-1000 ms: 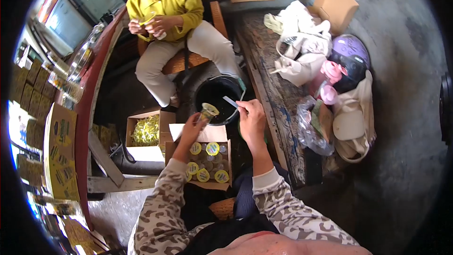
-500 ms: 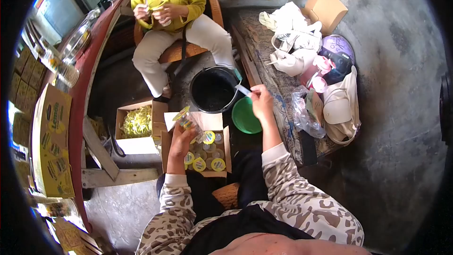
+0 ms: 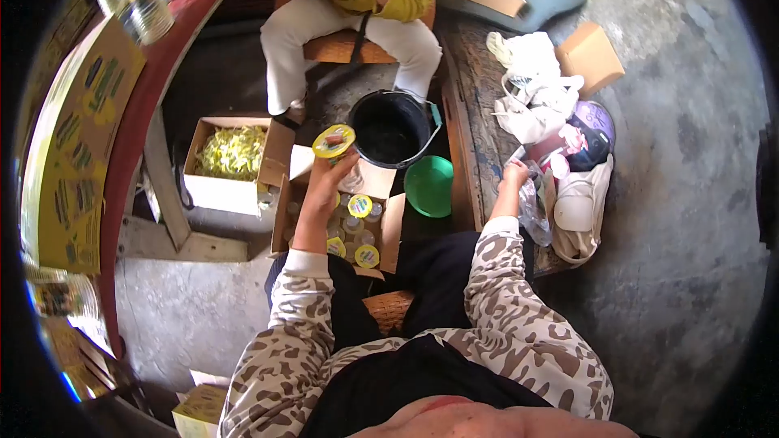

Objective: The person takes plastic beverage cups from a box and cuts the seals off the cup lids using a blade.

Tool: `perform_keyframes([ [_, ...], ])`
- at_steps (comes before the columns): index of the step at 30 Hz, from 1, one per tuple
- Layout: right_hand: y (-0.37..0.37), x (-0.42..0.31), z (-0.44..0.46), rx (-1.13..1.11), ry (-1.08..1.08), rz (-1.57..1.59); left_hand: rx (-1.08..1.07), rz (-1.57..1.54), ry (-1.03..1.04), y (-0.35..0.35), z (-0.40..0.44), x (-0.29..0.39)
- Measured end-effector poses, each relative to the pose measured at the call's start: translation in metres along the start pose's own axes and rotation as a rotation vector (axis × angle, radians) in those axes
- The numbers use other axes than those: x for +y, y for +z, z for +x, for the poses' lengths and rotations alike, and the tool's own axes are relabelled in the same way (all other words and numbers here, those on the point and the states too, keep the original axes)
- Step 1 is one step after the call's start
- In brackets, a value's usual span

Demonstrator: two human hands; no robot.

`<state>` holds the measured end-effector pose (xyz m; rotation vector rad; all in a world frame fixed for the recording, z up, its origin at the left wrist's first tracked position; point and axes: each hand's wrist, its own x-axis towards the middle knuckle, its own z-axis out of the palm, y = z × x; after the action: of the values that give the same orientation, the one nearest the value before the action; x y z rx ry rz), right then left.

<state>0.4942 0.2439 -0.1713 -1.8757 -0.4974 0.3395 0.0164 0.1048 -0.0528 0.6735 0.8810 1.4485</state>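
My left hand (image 3: 326,182) is closed round a clear plastic cup with a yellow printed lid (image 3: 333,141), held above an open carton (image 3: 390,231). Inside the carton stand several clear cups, some under yellow lids (image 3: 367,256). My right hand (image 3: 514,172) is out over the wooden bench, fingers pinched together beside a clear plastic bag (image 3: 531,215). A small pale strip seems to be at its fingertips, too small to make out well.
A black bucket (image 3: 393,130) and a green basin (image 3: 428,186) stand beyond the carton. A box of yellow strips (image 3: 231,152) is at the left. Another person (image 3: 357,24) sits ahead. The bench (image 3: 479,73) holds bags and a helmet (image 3: 595,122).
My right hand has moved right, from near the bucket to over the bench. My left hand has turned the cup so its lid faces up. The view has shifted.
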Motion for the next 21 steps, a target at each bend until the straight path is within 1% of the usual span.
perform_keyframes([
  [2,-0.005,-0.007,-0.006,0.032,0.062,-0.11,0.009,0.025,0.003,0.0,0.002,0.006],
  [3,-0.004,-0.012,-0.009,0.018,0.052,-0.119,0.012,0.052,0.049,-0.001,0.004,0.008],
  [4,-0.003,-0.015,-0.012,0.073,0.075,-0.137,0.031,0.076,0.099,-0.002,0.005,0.009],
  [6,-0.002,-0.013,-0.011,0.123,0.095,-0.164,0.047,0.191,0.12,-0.003,0.001,0.019],
  [8,-0.004,-0.013,-0.017,0.02,-0.208,-0.698,0.062,0.195,0.123,-0.01,0.001,0.017],
  [9,-0.006,-0.017,-0.015,-0.065,-0.157,-0.782,0.058,0.211,0.149,-0.012,0.0,0.016],
  [11,-0.014,-0.039,-0.039,-0.054,-0.167,-0.784,0.048,0.211,0.196,-0.015,-0.004,0.017],
  [12,-0.012,-0.039,-0.044,-0.033,-0.175,-0.783,0.056,0.215,0.199,-0.019,-0.005,0.013],
  [13,-0.01,-0.035,-0.053,0.065,-0.296,-0.699,0.046,0.238,0.222,-0.022,-0.005,0.008],
  [14,-0.012,-0.036,-0.057,0.058,-0.303,-0.693,0.036,0.26,0.248,-0.025,-0.003,0.005],
  [15,-0.014,-0.035,-0.056,-0.033,-0.484,-0.634,0.042,0.206,0.232,-0.021,-0.008,0.007],
  [16,-0.012,-0.043,-0.066,-0.126,-0.668,-0.561,0.067,0.247,0.259,-0.021,-0.006,0.004],
  [18,-0.01,-0.067,-0.097,-0.309,-0.688,-0.469,0.026,0.393,0.29,-0.03,0.006,-0.007],
  [20,0.006,-0.067,-0.119,-0.497,-0.75,-0.146,0.012,0.369,0.352,-0.033,0.013,-0.024],
  [21,0.011,-0.077,-0.142,-0.621,-0.632,-0.037,0.04,0.412,0.369,-0.03,0.011,-0.023],
])
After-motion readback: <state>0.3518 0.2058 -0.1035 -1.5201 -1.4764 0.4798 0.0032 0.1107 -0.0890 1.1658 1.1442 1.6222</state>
